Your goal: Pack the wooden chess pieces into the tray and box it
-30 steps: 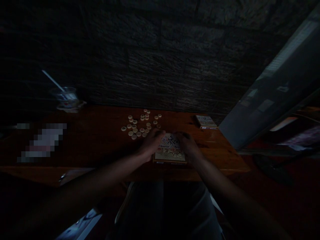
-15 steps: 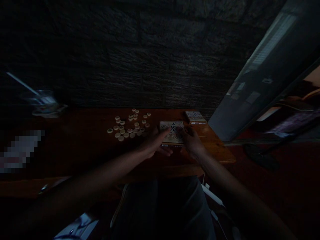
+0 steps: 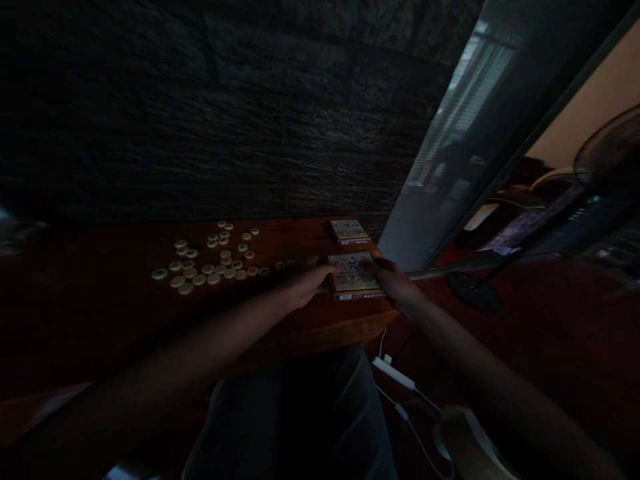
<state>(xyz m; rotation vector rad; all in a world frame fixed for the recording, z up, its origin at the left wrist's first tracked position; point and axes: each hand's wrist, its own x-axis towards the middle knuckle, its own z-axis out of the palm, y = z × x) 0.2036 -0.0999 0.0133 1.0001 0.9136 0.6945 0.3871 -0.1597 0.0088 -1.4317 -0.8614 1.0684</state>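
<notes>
A flat printed game box [image 3: 353, 275] lies near the right end of a reddish wooden table [image 3: 120, 313]. My left hand [image 3: 306, 283] grips the box's left edge with curled fingers. My right hand [image 3: 395, 283] holds its right edge the same way. A second, similar box [image 3: 349, 231] lies just behind it near the wall. Several round pale game pieces [image 3: 210, 260] are scattered on the table to the left of my hands.
A dark brick wall [image 3: 225, 120] runs behind the table. A tall glass pane [image 3: 450, 140] leans at the right. A fan stand base [image 3: 473, 293] sits on the red floor at the right. A white cable and adapter [image 3: 395, 375] hang below the table edge.
The box has moved right and nearer the table's right end, with both hands on its edges. The view has swung right; the glass at the far left has left the picture.
</notes>
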